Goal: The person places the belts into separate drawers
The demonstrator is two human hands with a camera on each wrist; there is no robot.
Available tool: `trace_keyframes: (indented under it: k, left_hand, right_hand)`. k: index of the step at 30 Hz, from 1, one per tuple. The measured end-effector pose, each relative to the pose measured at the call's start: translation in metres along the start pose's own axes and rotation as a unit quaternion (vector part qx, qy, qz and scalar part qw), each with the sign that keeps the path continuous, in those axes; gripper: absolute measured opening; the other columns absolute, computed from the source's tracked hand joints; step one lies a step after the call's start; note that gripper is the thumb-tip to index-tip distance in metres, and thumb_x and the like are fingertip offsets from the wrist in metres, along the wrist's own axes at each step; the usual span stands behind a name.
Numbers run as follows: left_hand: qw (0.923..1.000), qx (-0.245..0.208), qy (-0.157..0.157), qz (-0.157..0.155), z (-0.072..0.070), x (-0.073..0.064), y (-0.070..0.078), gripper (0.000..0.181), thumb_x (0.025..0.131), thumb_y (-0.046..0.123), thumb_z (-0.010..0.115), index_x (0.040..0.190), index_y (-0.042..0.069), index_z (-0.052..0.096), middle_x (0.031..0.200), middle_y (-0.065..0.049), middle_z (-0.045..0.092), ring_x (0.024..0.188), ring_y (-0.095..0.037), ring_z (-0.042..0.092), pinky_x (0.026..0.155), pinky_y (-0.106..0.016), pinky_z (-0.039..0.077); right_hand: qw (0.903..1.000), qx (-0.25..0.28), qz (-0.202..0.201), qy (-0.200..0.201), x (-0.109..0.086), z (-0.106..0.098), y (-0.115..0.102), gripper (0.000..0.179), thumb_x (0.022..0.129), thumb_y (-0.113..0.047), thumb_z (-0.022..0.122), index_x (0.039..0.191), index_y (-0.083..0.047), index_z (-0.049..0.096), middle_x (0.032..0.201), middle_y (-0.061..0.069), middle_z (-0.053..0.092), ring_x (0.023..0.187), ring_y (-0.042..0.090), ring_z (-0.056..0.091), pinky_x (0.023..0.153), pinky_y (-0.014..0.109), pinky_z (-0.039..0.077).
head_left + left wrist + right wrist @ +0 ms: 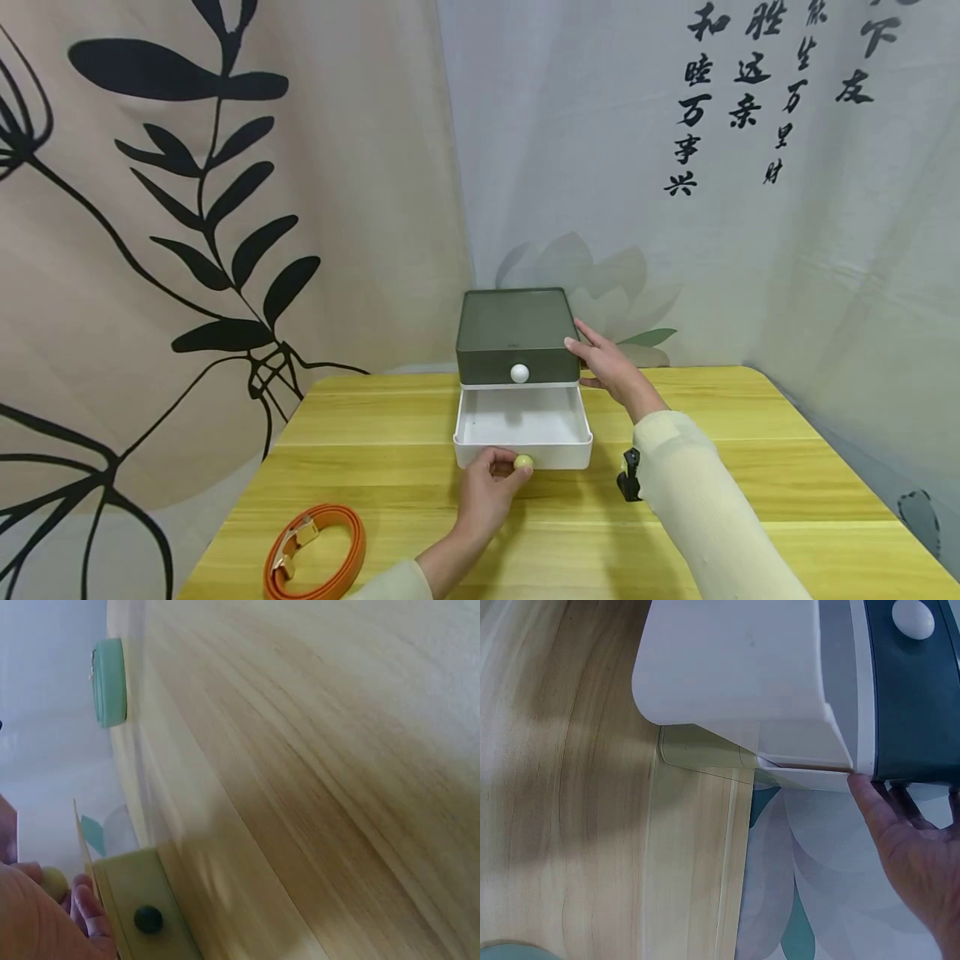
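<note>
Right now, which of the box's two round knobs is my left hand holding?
The yellow-green knob on the lower, pulled-out white drawer; the left hand pinches it. The white knob sits untouched on the dark green front above.

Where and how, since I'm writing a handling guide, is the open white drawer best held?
Probably by its yellow-green knob, pinched between thumb and fingers from the near side, as the left hand does: the knob is round and juts from the front of the white drawer, facing the person.
</note>
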State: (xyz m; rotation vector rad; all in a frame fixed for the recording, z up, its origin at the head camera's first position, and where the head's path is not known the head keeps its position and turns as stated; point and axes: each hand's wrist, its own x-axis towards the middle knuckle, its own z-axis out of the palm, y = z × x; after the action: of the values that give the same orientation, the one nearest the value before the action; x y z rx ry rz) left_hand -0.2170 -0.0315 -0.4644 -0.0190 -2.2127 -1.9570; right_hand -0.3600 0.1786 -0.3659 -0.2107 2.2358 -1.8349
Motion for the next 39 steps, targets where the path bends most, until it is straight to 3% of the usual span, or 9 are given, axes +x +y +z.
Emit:
trace_keyframes:
  k: [14, 39]
  left_hand:
    - [1.0000, -0.002, -0.006, 0.000, 0.004, -0.011, 0.003, 0.021, 0.080, 0.003, 0.080, 0.095, -0.002, 0.067, 0.086, -0.006, 0.068, 0.079, -0.014, 0.063, 0.066, -0.020, 0.053]
    - [0.9997, -0.023, -0.005, 0.001, 0.000, -0.013, -0.002, 0.021, 0.081, 0.001, 0.079, 0.098, -0.004, 0.067, 0.091, -0.010, 0.070, 0.083, -0.019, 0.065, 0.069, -0.021, 0.053]
  right_hand:
    - [1.0000, -0.008, 0.001, 0.003, 0.000, -0.001, 0.000, 0.069, 0.105, -0.040, 0.047, 0.161, -0.030, 0.007, 0.165, 0.017, 0.004, 0.145, 0.041, 0.022, 0.109, 0.057, 0.033]
    - [0.9999, -0.008, 0.009, 0.009, 0.002, 0.000, 0.002, 0.070, 0.105, -0.041, 0.048, 0.160, -0.033, 0.007, 0.165, 0.015, 0.003, 0.146, 0.041, 0.020, 0.109, 0.058, 0.032]
